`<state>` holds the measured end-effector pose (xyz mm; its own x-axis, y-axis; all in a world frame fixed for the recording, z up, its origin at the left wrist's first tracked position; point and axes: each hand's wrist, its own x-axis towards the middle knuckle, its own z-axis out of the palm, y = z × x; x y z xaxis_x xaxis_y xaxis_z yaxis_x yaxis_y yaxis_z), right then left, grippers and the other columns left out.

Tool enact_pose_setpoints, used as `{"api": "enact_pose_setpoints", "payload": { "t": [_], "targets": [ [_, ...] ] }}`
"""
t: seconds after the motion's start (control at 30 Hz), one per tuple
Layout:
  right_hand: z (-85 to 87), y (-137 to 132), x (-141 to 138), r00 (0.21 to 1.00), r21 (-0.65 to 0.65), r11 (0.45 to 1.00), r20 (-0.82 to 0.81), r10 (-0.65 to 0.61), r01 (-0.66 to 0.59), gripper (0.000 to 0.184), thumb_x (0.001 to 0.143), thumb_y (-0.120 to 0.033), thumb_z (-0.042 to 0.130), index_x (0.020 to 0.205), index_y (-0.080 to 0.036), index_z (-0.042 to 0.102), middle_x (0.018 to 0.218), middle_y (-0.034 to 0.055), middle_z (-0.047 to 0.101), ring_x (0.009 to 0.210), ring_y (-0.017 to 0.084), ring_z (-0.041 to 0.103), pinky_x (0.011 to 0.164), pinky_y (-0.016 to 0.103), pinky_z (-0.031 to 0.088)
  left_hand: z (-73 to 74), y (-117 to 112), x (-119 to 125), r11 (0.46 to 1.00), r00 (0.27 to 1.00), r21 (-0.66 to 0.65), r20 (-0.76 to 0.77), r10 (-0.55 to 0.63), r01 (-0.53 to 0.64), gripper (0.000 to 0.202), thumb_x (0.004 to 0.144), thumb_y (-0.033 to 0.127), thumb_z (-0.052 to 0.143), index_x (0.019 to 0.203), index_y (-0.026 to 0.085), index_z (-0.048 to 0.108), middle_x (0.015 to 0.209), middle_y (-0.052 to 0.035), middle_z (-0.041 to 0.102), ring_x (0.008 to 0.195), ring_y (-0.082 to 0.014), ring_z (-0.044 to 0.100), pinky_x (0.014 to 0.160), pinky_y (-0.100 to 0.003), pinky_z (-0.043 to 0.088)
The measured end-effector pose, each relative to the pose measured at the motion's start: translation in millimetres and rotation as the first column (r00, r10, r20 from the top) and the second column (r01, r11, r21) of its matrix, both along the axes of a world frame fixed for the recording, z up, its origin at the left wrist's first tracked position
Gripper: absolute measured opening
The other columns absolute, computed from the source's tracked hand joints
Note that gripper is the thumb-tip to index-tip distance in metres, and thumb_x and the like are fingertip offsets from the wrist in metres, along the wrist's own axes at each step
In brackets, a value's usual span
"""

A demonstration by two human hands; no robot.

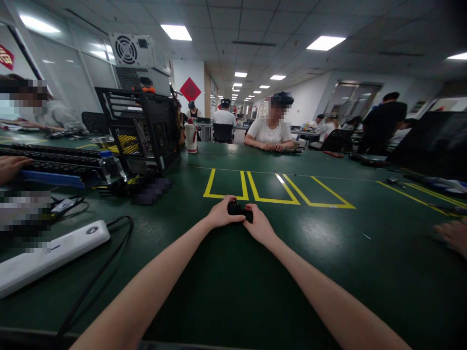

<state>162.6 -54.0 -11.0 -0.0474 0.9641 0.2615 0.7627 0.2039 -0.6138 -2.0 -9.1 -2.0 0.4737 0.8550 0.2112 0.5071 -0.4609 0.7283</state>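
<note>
Between my two hands is a small black rounded object [237, 209], its kind too dark and too covered to make out. My left hand [221, 212] is closed around its left end, the thumb along the near side. My right hand [260, 222] grips the right end, with fingers curled against it. Both hands are close together over the green table [233, 282], just in front of the yellow tape outlines [273, 200]. Whether the object touches the tabletop, I cannot tell.
To the left lie a white power strip [54, 255] with a black cable, a clear bottle [111, 167] and an open black computer case [140, 129]. A red-and-white cup [191, 136] stands behind. Across the table sits a person [272, 129]; another person's hand [454, 236] is at right.
</note>
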Motion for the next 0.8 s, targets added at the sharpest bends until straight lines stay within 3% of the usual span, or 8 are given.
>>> {"api": "enact_pose_setpoints", "payload": {
  "t": [0.23, 0.37, 0.5, 0.6, 0.7, 0.8],
  "targets": [
    [-1.3, 4, 2, 1.000, 0.018, 1.000, 0.028, -0.003, 0.003, 0.039, 0.073, -0.019, 0.051, 0.111, -0.015, 0.043, 0.108, 0.0088, 0.055, 0.105, 0.020, 0.049, 0.087, 0.035, 0.041, -3.8, 1, 17, 0.995, 0.992, 0.063, -0.088, 0.089, -0.083, 0.060, 0.068, 0.044, 0.059, 0.119, 0.021, 0.038, 0.118, -0.0077, 0.050, 0.105, -0.0252, 0.050, 0.085, -0.037, 0.042],
    [7.3, -11, 0, 0.996, 0.018, 1.000, 0.094, 0.011, -0.013, 0.039, 0.074, -0.018, 0.050, 0.112, -0.015, 0.043, 0.111, 0.0102, 0.053, 0.104, 0.021, 0.049, 0.088, 0.038, 0.040, 2.8, -20, 12, 0.997, 0.992, 0.056, -0.111, 0.057, -0.051, 0.057, 0.069, 0.040, 0.058, 0.119, 0.020, 0.038, 0.116, -0.0087, 0.050, 0.102, -0.0249, 0.051, 0.084, -0.037, 0.043],
    [22.6, -57, -11, 0.976, -0.050, 0.984, 0.132, 0.174, -0.169, 0.044, 0.074, -0.018, 0.050, 0.117, -0.018, 0.040, 0.108, 0.0088, 0.054, 0.099, 0.021, 0.052, 0.085, 0.039, 0.042, 13.9, -66, -9, 0.999, 0.993, 0.049, -0.115, 0.009, -0.003, 0.056, 0.072, 0.037, 0.056, 0.121, 0.019, 0.035, 0.116, -0.0092, 0.050, 0.101, -0.0237, 0.052, 0.084, -0.036, 0.043],
    [33.7, -100, -27, 0.942, -0.136, 0.940, 0.088, 0.325, -0.311, 0.051, 0.071, -0.016, 0.054, 0.119, -0.019, 0.038, 0.109, 0.0082, 0.054, 0.100, 0.022, 0.051, 0.087, 0.039, 0.042, 18.6, -110, -33, 0.996, 0.987, 0.069, -0.157, -0.044, 0.055, 0.056, 0.070, 0.033, 0.057, 0.120, 0.021, 0.036, 0.114, -0.0077, 0.050, 0.100, -0.0226, 0.052, 0.086, -0.036, 0.042],
    [40.5, -137, -43, 0.914, -0.168, 0.900, -0.018, 0.405, -0.402, 0.057, 0.067, -0.010, 0.056, 0.120, -0.017, 0.036, 0.117, 0.0096, 0.049, 0.107, 0.022, 0.047, 0.095, 0.039, 0.038, 14.8, -153, -61, 0.989, 0.970, 0.061, -0.213, -0.116, 0.131, 0.063, 0.066, 0.027, 0.060, 0.123, 0.024, 0.033, 0.116, -0.0059, 0.050, 0.105, -0.0219, 0.050, 0.091, -0.035, 0.040],
    [40.7, -160, -58, 0.883, -0.214, 0.860, -0.186, 0.430, -0.464, 0.060, 0.065, -0.009, 0.060, 0.119, -0.019, 0.036, 0.120, 0.0089, 0.046, 0.108, 0.021, 0.047, 0.093, 0.038, 0.040, 6.0, -187, -88, 0.995, 0.972, 0.052, -0.225, -0.068, 0.081, 0.076, 0.065, 0.022, 0.058, 0.129, 0.026, 0.019, 0.125, -0.0065, 0.044, 0.112, -0.0223, 0.046, 0.095, -0.037, 0.037]
  ]
}}
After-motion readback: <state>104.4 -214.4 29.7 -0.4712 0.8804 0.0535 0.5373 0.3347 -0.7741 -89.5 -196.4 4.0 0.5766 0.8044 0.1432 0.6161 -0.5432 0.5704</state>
